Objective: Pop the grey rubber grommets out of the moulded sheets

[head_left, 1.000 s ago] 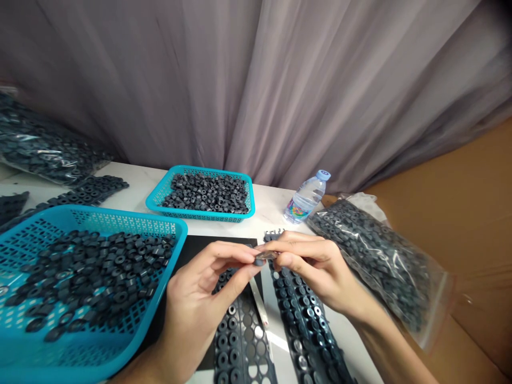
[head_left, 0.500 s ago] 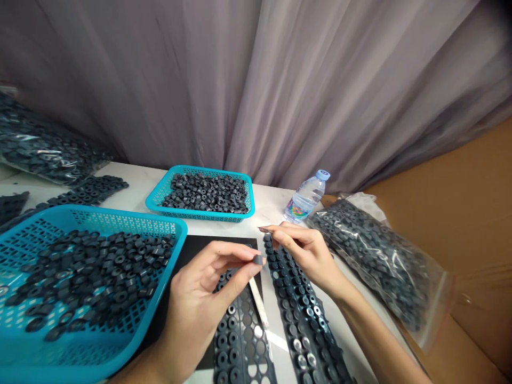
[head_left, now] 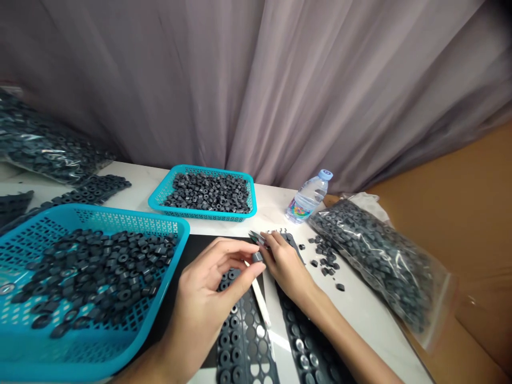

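My left hand [head_left: 214, 288] pinches a small dark grey rubber ring [head_left: 257, 257] between thumb and forefinger. My right hand [head_left: 286, 264] is closed around a pair of tweezers [head_left: 256, 238], whose pointed tips face left, just beyond the ring and apart from it. Under the hands lie two dark moulded rubber strips: the left strip [head_left: 229, 341] has rows of rings and a part with round holes, and the right strip [head_left: 302, 336] runs partly beneath my right forearm. A white stick [head_left: 262, 304] lies between them.
A large blue basket [head_left: 183, 234] with loose rings stands at left, a smaller blue basket [head_left: 252, 205] behind. A water bottle [head_left: 308, 197], loose rings [head_left: 328, 256] and a full plastic bag [head_left: 384, 261] are at right. Another bag [head_left: 44, 144] lies far left.
My right hand has moved left and turned, bringing the tweezers' tips nearer the ring. Loose rings right of it are now uncovered. My left hand keeps its pinch, almost in place.
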Tool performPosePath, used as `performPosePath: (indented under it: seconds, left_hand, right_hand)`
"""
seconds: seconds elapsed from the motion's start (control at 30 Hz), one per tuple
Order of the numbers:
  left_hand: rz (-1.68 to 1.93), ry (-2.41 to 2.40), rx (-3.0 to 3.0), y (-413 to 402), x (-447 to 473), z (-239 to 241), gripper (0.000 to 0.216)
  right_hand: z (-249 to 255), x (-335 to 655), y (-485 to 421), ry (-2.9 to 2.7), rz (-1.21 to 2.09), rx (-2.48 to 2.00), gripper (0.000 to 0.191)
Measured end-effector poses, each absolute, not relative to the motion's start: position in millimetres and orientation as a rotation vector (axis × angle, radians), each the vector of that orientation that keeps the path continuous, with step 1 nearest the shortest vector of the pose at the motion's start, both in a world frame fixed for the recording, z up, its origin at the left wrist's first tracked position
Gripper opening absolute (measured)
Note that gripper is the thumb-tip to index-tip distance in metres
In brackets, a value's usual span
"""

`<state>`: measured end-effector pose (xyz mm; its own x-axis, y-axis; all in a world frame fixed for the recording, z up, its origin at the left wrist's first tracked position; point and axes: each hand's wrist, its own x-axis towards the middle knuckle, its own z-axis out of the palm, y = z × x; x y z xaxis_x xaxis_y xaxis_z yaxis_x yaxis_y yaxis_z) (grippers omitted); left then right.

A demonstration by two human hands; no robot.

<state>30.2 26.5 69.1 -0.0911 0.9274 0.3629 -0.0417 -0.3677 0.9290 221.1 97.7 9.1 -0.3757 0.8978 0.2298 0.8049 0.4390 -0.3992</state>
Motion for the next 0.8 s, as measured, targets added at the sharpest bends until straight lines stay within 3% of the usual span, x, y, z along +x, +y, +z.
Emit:
performPosePath:
  seconds: [0.23, 0.33, 0.57, 0.8]
  left_hand:
    - [1.572, 1.004, 1.315, 25.9, 31.5, 67.9, 0.027]
    - [1.561, 0.997, 1.375, 25.3, 31.6, 70.4, 0.022]
    - [1.511, 0.988, 1.464, 25.6, 30.5, 70.3, 0.009]
    - [1.388, 1.009, 1.237, 33.8, 31.6, 50.8, 0.015]
  right_hand:
    - [8.5, 215.2, 92.2, -2.402, 0.023, -1.575, 0.03]
    - [11.4, 212.8, 90.2, -2.431, -0.055, -1.606, 0.032]
    - [21.6, 206.2, 85.8, -2.463, -0.063, -1.663, 0.03]
    - [17.9, 205.3, 84.4, -2.411, -0.015, -1.674, 0.024]
